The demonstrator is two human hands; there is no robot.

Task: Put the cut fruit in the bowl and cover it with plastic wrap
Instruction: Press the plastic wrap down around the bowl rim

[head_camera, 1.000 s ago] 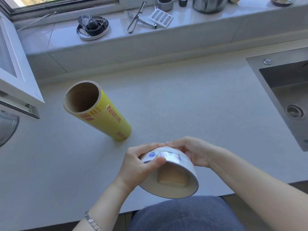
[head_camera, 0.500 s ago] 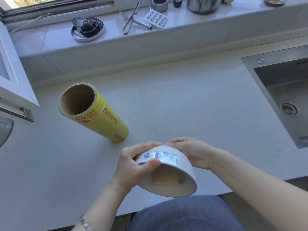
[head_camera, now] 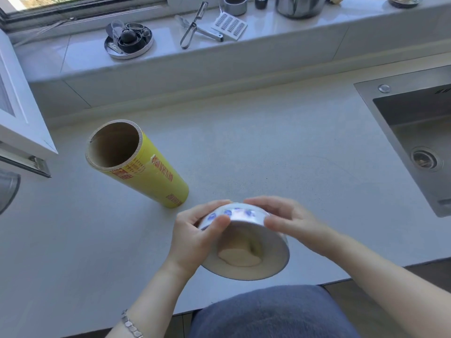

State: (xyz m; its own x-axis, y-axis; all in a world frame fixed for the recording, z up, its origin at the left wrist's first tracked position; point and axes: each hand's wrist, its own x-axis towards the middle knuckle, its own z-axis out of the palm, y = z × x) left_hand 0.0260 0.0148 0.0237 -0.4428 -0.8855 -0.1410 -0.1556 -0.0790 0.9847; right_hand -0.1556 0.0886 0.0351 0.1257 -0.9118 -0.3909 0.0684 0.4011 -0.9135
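A white bowl [head_camera: 273, 245] with blue flower marks is tipped steeply, its mouth facing me, near the counter's front edge. A pale piece of cut fruit [head_camera: 238, 257] shows inside it, seemingly behind clear wrap stretched over the mouth. My left hand [head_camera: 195, 232] grips the bowl's left side, thumb across the outer wall. My right hand [head_camera: 288, 220] grips its right side, fingers over the base. The yellow plastic wrap roll [head_camera: 146, 172] stands tilted on the counter to the left, its cardboard core open towards me.
A steel sink [head_camera: 415, 132] is set into the counter on the right. The windowsill behind holds a round metal tray of small items [head_camera: 128, 40], tongs [head_camera: 192, 28], a grater [head_camera: 229, 26] and a steel pot [head_camera: 301, 6]. A white cabinet door [head_camera: 22, 128] juts in at left.
The bowl has turned slightly in my hands and the fruit inside has shifted. My right thumb has come round onto the bowl's side. The roll has not moved.
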